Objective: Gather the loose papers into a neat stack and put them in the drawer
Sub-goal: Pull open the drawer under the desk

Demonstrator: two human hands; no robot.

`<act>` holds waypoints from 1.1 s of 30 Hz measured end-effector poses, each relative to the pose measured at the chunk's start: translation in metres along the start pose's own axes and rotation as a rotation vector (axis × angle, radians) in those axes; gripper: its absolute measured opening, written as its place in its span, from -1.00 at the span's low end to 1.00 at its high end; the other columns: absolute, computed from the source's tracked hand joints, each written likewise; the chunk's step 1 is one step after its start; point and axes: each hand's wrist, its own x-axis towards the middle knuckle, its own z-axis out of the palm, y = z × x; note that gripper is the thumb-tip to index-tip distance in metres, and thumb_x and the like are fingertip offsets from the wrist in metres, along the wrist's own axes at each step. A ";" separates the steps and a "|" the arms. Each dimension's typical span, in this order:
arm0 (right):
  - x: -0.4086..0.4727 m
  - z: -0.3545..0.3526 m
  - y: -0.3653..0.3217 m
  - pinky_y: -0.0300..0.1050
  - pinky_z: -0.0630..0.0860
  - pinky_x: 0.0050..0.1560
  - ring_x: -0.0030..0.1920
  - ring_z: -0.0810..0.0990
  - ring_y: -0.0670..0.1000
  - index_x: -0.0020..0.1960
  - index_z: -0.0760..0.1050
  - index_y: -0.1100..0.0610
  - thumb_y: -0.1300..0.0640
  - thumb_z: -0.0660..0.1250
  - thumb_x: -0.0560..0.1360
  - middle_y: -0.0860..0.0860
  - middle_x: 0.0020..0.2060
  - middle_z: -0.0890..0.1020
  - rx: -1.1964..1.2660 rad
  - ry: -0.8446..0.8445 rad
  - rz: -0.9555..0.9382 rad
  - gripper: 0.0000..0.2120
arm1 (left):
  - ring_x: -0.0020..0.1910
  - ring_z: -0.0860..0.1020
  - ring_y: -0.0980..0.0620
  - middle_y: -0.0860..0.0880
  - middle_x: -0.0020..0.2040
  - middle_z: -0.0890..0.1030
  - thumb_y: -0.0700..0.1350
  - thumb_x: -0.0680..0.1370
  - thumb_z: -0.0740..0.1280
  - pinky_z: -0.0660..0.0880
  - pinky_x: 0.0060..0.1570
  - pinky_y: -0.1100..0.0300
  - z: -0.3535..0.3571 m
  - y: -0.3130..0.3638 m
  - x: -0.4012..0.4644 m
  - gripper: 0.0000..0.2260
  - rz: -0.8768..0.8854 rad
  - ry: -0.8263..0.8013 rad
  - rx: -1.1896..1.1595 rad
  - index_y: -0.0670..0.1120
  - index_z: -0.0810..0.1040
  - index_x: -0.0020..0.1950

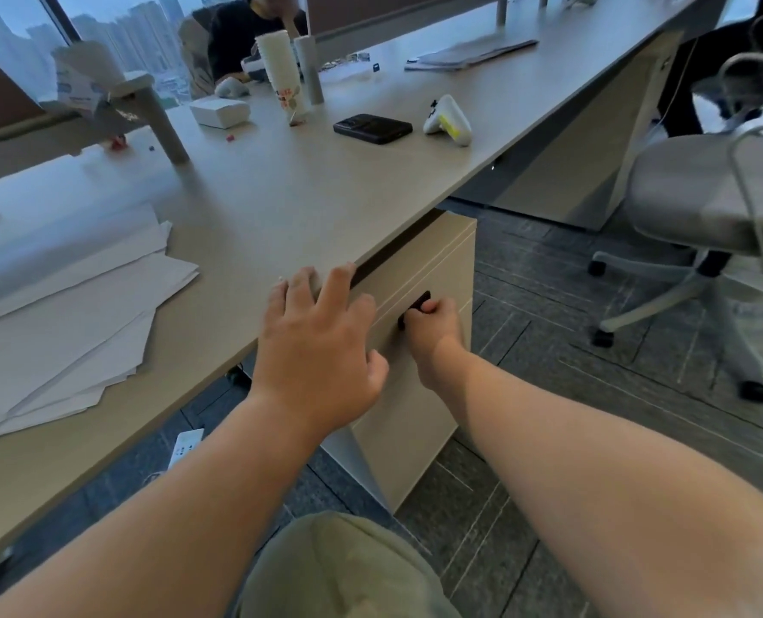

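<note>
Loose white papers (67, 314) lie fanned out on the left part of the grey desk (281, 202). Under the desk's front edge stands a beige drawer cabinet (420, 394). My right hand (433, 327) curls its fingers into the black recessed handle (415, 307) of the top drawer, which looks closed. With straight fingers, my left hand (317, 345) rests on the desk edge just above the cabinet.
A black phone (373, 128), a white game controller (449, 120), stacked paper cups (281, 73) and a small white box (219, 111) sit farther back. A grey office chair (700, 225) stands to the right. Another person sits at the far side. A power strip (185, 446) lies on the floor.
</note>
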 end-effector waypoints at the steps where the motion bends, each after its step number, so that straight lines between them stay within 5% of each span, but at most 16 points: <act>1: -0.001 0.002 -0.001 -0.02 0.41 -0.19 -0.21 0.41 0.05 -0.08 0.31 0.01 0.20 0.28 0.55 0.04 -0.16 0.49 0.052 0.020 0.016 -0.84 | 0.42 0.41 -0.38 -0.13 0.45 0.39 0.11 0.44 0.33 0.44 0.34 -0.30 0.000 -0.001 0.000 -0.66 0.004 0.006 -0.009 -0.04 0.55 0.11; 9: -0.012 0.003 -0.005 -0.08 0.27 -0.28 -0.28 0.29 0.04 -0.19 0.22 0.01 0.22 0.26 0.50 0.01 -0.25 0.42 0.137 0.046 0.024 -0.76 | 0.41 0.47 -0.33 -0.10 0.45 0.45 0.12 0.43 0.32 0.43 0.38 -0.27 -0.003 -0.004 -0.002 -0.65 -0.022 0.059 -0.129 -0.06 0.62 0.08; 14: -0.024 -0.021 0.001 -0.09 0.33 -0.28 -0.22 0.39 0.05 -0.07 0.33 0.04 0.17 0.27 0.53 0.03 -0.20 0.48 0.073 0.091 0.044 -0.89 | 0.44 0.46 -0.32 -0.11 0.47 0.45 0.17 0.43 0.29 0.41 0.42 -0.26 -0.006 -0.004 -0.005 -0.60 -0.029 0.028 -0.141 -0.05 0.63 0.12; 17: -0.030 -0.049 0.009 0.05 0.51 0.03 0.05 0.50 0.07 0.20 0.40 0.02 0.03 0.29 0.57 0.05 0.14 0.53 -0.257 0.073 -0.160 -0.76 | 0.46 0.44 -0.30 -0.11 0.48 0.43 0.21 0.44 0.28 0.40 0.44 -0.26 -0.009 -0.003 -0.005 -0.57 -0.028 0.009 -0.142 -0.04 0.62 0.15; 19: -0.036 -0.065 0.008 0.18 0.36 0.35 0.32 0.38 0.08 0.37 0.39 -0.03 -0.03 0.24 0.56 0.01 0.34 0.42 -0.655 0.104 -0.521 -0.62 | 0.48 0.42 -0.27 -0.10 0.49 0.41 0.22 0.45 0.28 0.40 0.45 -0.24 -0.013 -0.001 -0.005 -0.56 -0.030 -0.005 -0.145 -0.03 0.61 0.17; 22: -0.052 -0.073 -0.005 0.19 0.05 0.51 0.52 0.26 0.06 0.44 0.43 -0.09 -0.06 0.10 0.59 -0.06 0.44 0.43 -1.131 -0.179 -0.942 -0.56 | 0.50 0.41 -0.27 -0.13 0.51 0.41 0.21 0.45 0.30 0.37 0.48 -0.21 -0.017 0.003 -0.008 -0.55 -0.047 -0.018 -0.160 -0.04 0.62 0.20; 25: -0.060 -0.078 -0.016 0.25 0.02 0.51 0.49 0.34 0.05 0.45 0.44 -0.11 -0.09 0.02 0.62 -0.06 0.40 0.49 -1.378 -0.307 -0.945 -0.55 | 0.53 0.37 -0.23 -0.16 0.56 0.38 0.20 0.47 0.34 0.33 0.50 -0.14 -0.026 0.005 -0.010 -0.51 -0.087 -0.059 -0.192 -0.05 0.61 0.29; 33: -0.086 -0.117 -0.040 0.33 -0.04 0.57 0.44 0.41 0.06 0.40 0.50 -0.11 -0.10 -0.06 0.64 -0.03 0.32 0.54 -1.582 -0.372 -0.873 -0.52 | 0.59 0.31 -0.20 -0.15 0.65 0.28 0.24 0.52 0.27 0.38 0.46 -0.13 -0.043 0.008 -0.021 -0.44 -0.102 -0.134 -0.193 -0.01 0.51 0.44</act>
